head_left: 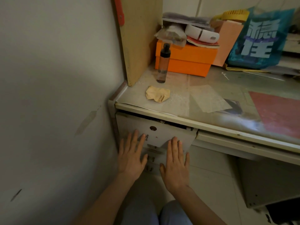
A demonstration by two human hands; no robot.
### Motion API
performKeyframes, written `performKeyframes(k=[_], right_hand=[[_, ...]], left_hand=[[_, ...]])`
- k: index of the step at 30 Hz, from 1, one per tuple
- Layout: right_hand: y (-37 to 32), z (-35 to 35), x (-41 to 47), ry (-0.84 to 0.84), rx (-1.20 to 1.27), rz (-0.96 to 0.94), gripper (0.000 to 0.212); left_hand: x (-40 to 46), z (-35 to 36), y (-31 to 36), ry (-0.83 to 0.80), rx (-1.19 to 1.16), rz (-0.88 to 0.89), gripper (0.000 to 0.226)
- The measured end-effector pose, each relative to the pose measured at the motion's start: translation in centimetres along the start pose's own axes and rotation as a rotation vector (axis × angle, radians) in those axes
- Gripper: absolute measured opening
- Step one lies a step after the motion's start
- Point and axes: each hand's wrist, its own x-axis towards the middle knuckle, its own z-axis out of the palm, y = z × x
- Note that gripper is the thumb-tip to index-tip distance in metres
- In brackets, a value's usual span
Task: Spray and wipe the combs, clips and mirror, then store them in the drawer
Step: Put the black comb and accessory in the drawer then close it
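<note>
Drawer (164, 133): top one of the desk (211, 124), front panel tilted with a dark gap along its upper edge, a round hole between and above the 2 hands; combs, clips and mirror not visible. Left hand (131, 158) and right hand (176, 166): both flat, fingers straight and spread, pressing the drawer front side by side, holding nothing. Above and beyond the hands on the desk top: 1 crumpled cloth (158, 94), 1 spray bottle (163, 64) upright just behind it, 1 orange box (186, 60) beside the bottle.
</note>
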Motion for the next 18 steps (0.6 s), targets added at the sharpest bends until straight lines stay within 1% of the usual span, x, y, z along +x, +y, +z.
performKeyframes(k=[3,8,13,18], right_hand=[[0.1,0.6,0.9,-0.008,0.006,0.006,0.111],[0.5,1.4,2.5,-0.029,-0.019,0.022,0.103],[1.0,1.8,3.7,-0.036,-0.022,0.021,0.102],[1.5,2.1,5.0,-0.094,-0.01,0.027,0.096]], left_hand=[[1.0,0.7,-0.1,0.009,0.013,0.001,0.072],[2.6,1.6,-0.2,0.043,0.01,0.024,0.073],[3.9,2.1,-0.1,0.04,0.001,0.023,0.077],[4.7,2.3,-0.1,0.019,-0.032,0.031,0.077]])
